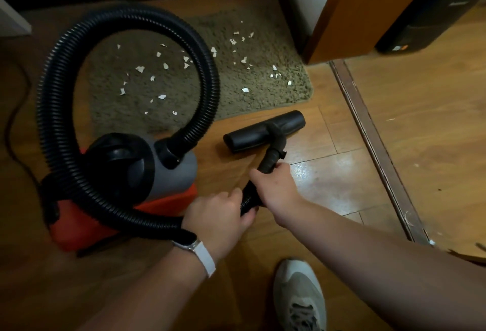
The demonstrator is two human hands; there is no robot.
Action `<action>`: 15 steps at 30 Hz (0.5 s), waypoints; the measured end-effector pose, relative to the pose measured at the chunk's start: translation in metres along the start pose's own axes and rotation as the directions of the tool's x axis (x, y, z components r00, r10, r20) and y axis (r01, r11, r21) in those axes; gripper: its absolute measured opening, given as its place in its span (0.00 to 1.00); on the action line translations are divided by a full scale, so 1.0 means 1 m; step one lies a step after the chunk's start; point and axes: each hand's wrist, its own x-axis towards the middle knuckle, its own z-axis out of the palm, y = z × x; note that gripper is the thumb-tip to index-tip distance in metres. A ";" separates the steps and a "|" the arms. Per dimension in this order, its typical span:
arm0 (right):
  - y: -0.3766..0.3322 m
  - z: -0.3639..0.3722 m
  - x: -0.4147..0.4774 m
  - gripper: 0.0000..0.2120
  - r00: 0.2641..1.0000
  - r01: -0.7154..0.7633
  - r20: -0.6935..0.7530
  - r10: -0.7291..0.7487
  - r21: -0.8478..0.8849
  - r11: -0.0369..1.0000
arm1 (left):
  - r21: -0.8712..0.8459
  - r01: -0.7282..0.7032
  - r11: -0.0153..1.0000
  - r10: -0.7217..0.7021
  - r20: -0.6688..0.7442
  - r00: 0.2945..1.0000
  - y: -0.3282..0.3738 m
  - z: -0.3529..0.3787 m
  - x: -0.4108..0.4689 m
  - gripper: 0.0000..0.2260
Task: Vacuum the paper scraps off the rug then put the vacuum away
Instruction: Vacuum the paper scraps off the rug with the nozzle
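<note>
A shaggy olive rug (236, 93) lies on the wood floor, strewn with several white paper scraps (139, 68). A red and grey canister vacuum (157, 180) stands in front of the rug at the left. Its black ribbed hose (63, 109) loops high over the rug and back down to my hands. My left hand (218, 215) grips the hose end. My right hand (276, 186) grips the black wand (272, 158) just ahead of it. The black floor head (263, 130) rests on bare floor, just short of the rug's near edge.
A wooden door (368, 9) stands open at the upper right, beside a dark appliance (434, 12). A metal threshold strip (373, 146) runs diagonally across the floor on the right. The vacuum's cord (13, 130) trails at the left. My shoe (299, 296) is at the bottom.
</note>
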 end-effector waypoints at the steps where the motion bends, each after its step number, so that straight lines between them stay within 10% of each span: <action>1: -0.002 0.004 -0.003 0.17 1.000 -0.009 -0.011 0.009 -0.004 1.000 | -0.011 -0.001 1.000 0.001 -0.002 1.000 0.004 -0.001 0.000 0.16; 10: -0.004 0.013 0.002 0.11 0.995 0.018 -0.098 -0.017 0.015 1.000 | -0.176 -0.019 0.984 0.023 0.022 0.999 0.008 -0.011 0.001 0.12; 15: -0.016 -0.009 0.004 0.10 0.982 0.092 -0.173 -0.080 0.063 0.994 | -0.276 -0.243 0.930 0.104 -0.437 0.894 -0.037 -0.056 -0.012 0.15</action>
